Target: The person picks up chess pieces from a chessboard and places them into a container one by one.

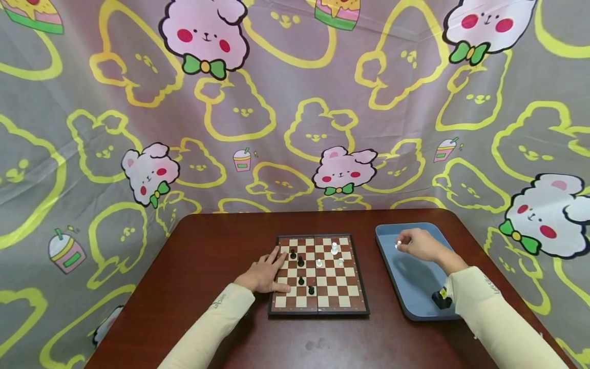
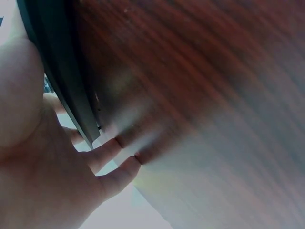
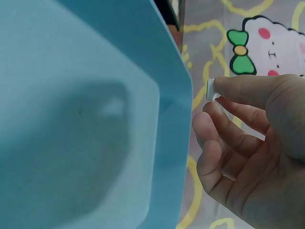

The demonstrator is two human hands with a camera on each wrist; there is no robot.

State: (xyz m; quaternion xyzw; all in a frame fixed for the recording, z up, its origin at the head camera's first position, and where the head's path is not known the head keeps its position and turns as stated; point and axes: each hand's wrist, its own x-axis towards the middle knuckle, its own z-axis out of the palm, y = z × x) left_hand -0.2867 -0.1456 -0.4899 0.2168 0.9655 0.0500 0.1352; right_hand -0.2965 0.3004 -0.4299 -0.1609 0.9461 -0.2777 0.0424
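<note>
A folding chessboard (image 1: 332, 289) lies on the table with several black pieces (image 1: 300, 261) on its left half and white pieces (image 1: 334, 249) on its right half. My left hand (image 1: 261, 274) rests on the board's left edge, fingers spread and thumb over the squares. In the left wrist view, that hand (image 2: 52, 157) lies along the board's black side (image 2: 66, 71), with some fingertips touching the table. Over the blue tray (image 1: 400, 287), my right hand (image 1: 419, 245) pinches a small white chess piece (image 3: 210, 89) between thumb and fingers; the grip hides most of it.
The brown wooden table (image 1: 207, 241) extends left of the board and in front of it. A patterned cloth (image 1: 286, 128) hangs behind and at both sides. The tray's raised rim (image 3: 174, 119) stands beside my right hand. A black wrist camera (image 1: 442, 300) sits at the right sleeve.
</note>
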